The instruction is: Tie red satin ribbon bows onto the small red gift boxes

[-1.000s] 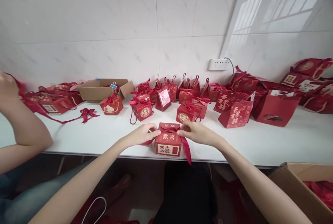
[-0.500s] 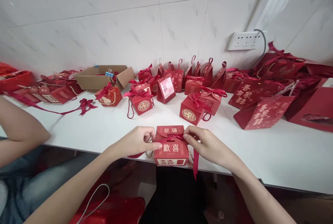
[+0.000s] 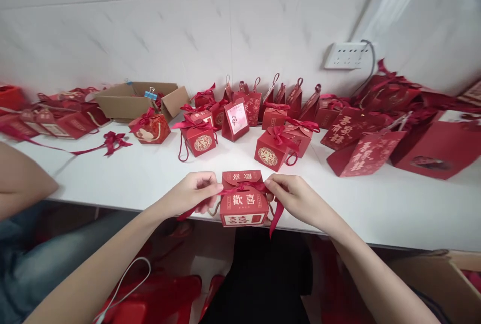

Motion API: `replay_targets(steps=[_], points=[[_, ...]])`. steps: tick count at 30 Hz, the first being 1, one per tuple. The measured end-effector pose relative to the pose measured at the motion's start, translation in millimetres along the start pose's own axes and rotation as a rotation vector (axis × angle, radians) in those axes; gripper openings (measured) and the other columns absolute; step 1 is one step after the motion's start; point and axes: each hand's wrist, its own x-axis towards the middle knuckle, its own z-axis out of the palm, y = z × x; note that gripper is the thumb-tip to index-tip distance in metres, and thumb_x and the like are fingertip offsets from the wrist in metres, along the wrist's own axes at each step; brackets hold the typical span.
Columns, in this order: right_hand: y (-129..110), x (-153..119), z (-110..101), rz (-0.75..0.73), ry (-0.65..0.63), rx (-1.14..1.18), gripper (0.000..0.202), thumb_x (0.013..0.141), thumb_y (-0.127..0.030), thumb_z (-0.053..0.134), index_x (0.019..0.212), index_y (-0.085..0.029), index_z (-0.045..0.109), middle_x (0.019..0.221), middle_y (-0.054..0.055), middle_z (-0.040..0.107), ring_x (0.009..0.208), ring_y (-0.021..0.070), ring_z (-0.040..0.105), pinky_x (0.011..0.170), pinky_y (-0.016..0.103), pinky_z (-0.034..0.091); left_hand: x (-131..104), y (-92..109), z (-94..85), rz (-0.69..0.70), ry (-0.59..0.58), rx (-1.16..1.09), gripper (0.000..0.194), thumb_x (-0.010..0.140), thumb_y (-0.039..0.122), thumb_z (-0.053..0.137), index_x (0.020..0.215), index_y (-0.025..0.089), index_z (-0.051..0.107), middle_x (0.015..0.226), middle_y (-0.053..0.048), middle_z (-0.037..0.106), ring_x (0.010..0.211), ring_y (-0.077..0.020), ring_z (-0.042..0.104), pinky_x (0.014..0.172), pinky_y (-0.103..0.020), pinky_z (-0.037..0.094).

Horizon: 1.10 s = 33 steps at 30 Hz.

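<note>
A red gift box (image 3: 244,208) with gold and white characters stands at the front edge of the white table, its flaps folded over the top. Across the top runs a dark red ribbon (image 3: 246,187), crossed or knotted in the middle. My left hand (image 3: 199,191) pinches one end of the ribbon at the box's left. On the other side my right hand (image 3: 287,193) pinches the opposite end, and a loose tail hangs below it. Both hands are closed on the ribbon, which looks taut. Twisted cord handles show at the box's sides.
Several finished red boxes (image 3: 199,139) with bows stand behind. An open cardboard box (image 3: 120,103) sits at the back left, near a loose ribbon bow (image 3: 112,143). Larger red boxes (image 3: 439,146) crowd the right. Another person's arm (image 3: 26,176) rests at the left.
My left hand has moved off the box's top to the left, drawing the ribbon out straight. My right hand still grips its end. The view has shifted slightly.
</note>
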Motion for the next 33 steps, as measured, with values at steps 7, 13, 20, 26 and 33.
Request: replay_targets(steps=[7, 13, 20, 26, 33], points=[[-18.1, -2.1, 4.1, 0.154, 0.035, 0.137, 0.041, 0.087, -0.046, 0.040, 0.058, -0.018, 0.048, 0.055, 0.000, 0.052, 0.053, 0.0121, 0.047, 0.057, 0.026, 0.038, 11.2, -2.1, -9.8, 0.106, -0.083, 0.123, 0.026, 0.075, 0.042, 0.058, 0.065, 0.019, 0.057, 0.047, 0.005, 0.047, 0.037, -0.0064, 0.035, 0.037, -0.021, 0.025], [-13.2, -14.2, 20.5, 0.214, 0.161, 0.308, 0.042, 0.082, -0.053, 0.049, 0.060, -0.017, 0.048, 0.059, -0.002, 0.048, 0.056, 0.0107, 0.043, 0.057, 0.025, 0.035, 22.0, -20.1, 0.6, 0.295, -0.019, -0.035, 0.028, 0.081, 0.042, 0.051, 0.066, 0.019, 0.046, 0.054, 0.005, 0.045, 0.050, -0.0081, 0.040, 0.047, -0.020, 0.031], [8.4, -14.6, 32.2, 0.210, 0.166, 0.708, 0.041, 0.073, -0.051, 0.064, 0.056, -0.016, 0.051, 0.054, -0.003, 0.047, 0.052, 0.0091, 0.040, 0.054, 0.024, 0.033, 18.9, -40.4, 22.5, 0.282, 0.099, -0.303, 0.031, 0.080, 0.042, 0.050, 0.062, 0.019, 0.040, 0.052, 0.008, 0.038, 0.044, -0.0057, 0.033, 0.044, -0.019, 0.027], [28.5, -10.4, 36.9, 0.145, 0.057, 0.854, 0.039, 0.075, -0.048, 0.066, 0.055, -0.017, 0.052, 0.054, -0.002, 0.049, 0.051, 0.0097, 0.043, 0.054, 0.024, 0.036, 22.2, -59.4, 41.1, 0.204, 0.203, -0.543, 0.034, 0.079, 0.045, 0.053, 0.063, 0.020, 0.036, 0.046, 0.009, 0.035, 0.035, -0.0046, 0.028, 0.034, -0.018, 0.019], [51.6, -10.5, 40.6, 0.038, 0.013, 0.882, 0.040, 0.079, -0.048, 0.062, 0.057, -0.017, 0.051, 0.056, -0.002, 0.049, 0.053, 0.0106, 0.046, 0.056, 0.025, 0.038, 23.8, -62.9, 54.5, 0.237, 0.395, -0.564, 0.034, 0.077, 0.040, 0.056, 0.059, 0.019, 0.036, 0.045, 0.008, 0.033, 0.036, -0.0040, 0.027, 0.034, -0.017, 0.019]])
